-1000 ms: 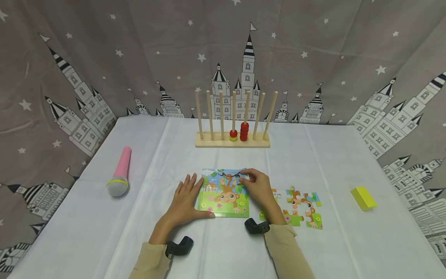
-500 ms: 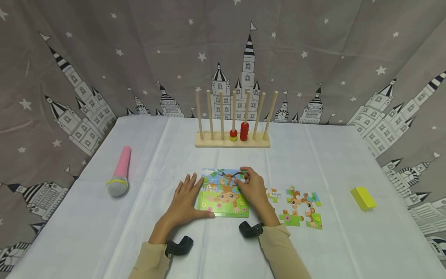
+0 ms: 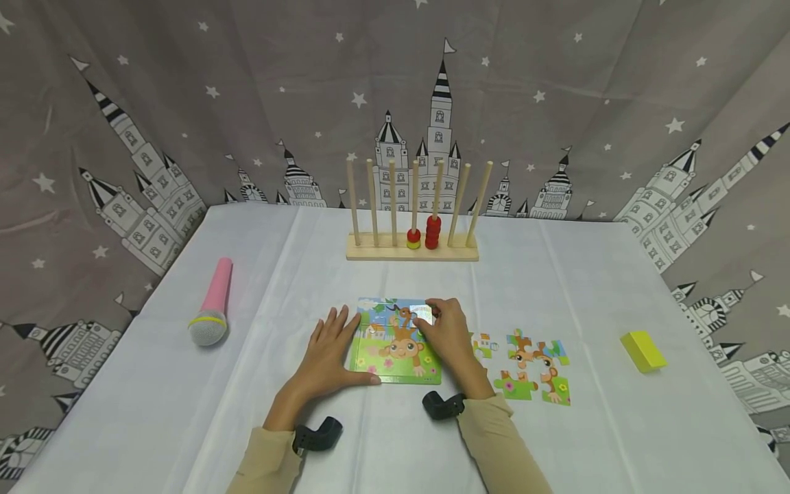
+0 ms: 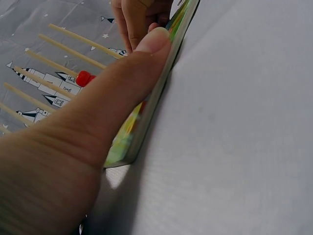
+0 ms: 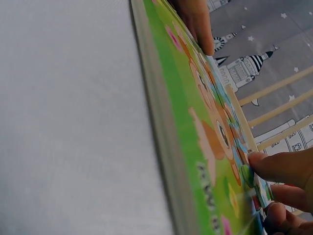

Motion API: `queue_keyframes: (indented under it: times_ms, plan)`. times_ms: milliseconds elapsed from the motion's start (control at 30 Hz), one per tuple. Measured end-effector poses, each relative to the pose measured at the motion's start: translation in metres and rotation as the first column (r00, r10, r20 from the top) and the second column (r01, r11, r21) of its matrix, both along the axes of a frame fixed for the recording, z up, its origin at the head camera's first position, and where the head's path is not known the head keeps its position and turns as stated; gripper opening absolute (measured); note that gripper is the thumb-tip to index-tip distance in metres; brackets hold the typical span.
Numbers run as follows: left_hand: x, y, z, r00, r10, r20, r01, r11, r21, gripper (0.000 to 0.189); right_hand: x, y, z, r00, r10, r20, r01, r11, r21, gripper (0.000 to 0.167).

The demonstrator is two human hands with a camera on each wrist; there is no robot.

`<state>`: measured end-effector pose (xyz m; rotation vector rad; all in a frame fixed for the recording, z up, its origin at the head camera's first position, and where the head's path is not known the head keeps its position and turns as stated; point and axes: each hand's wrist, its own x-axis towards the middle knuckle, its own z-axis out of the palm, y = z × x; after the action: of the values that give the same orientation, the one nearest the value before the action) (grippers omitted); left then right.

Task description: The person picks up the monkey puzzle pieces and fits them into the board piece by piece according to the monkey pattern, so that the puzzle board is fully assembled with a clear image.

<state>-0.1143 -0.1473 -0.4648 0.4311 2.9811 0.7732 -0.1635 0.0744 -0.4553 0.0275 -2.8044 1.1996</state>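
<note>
A monkey jigsaw puzzle board (image 3: 395, 369) lies flat in the middle of the table in the head view. My left hand (image 3: 330, 350) rests at its left side, fingers spread and straight, with the thumb on the near edge. At the far right corner of the board, my right hand (image 3: 449, 334) pinches a puzzle piece (image 3: 422, 314) between thumb and fingers. That piece catches the light and is tilted; in the right wrist view the thumb (image 5: 279, 166) stands right at it. Several loose puzzle pieces (image 3: 517, 389) lie right of the board, partly behind the right wrist.
Behind the board stands a wooden peg rack (image 3: 412, 254) with red and yellow beads on two pegs. A pink toy microphone (image 3: 216, 291) lies at the left. A yellow block (image 3: 644, 351) sits at the right. A grey castle-print curtain (image 3: 278, 82) hangs behind the white table.
My right hand has shifted slightly left over the board's far right corner, and the piece in its fingers has tilted and now shines. The left hand has stayed in place.
</note>
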Motion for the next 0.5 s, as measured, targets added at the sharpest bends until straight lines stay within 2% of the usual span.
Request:
queue_keyframes:
  times_ms: [233,500]
  plan:
    - [-0.0002,-0.0006,-0.0001,1.0,-0.003,0.001,0.003,1.0,0.001,0.112,-0.0004,-0.0006,0.0019,1.0,0.0,0.016,-0.001,1.0,0.026,0.044]
    - [-0.0004,-0.0006,-0.0008,1.0,-0.01,-0.015,0.01,1.0,0.007,0.112,-0.0003,-0.0016,0.0014,1.0,-0.019,0.018,0.019,1.0,0.002,0.04]
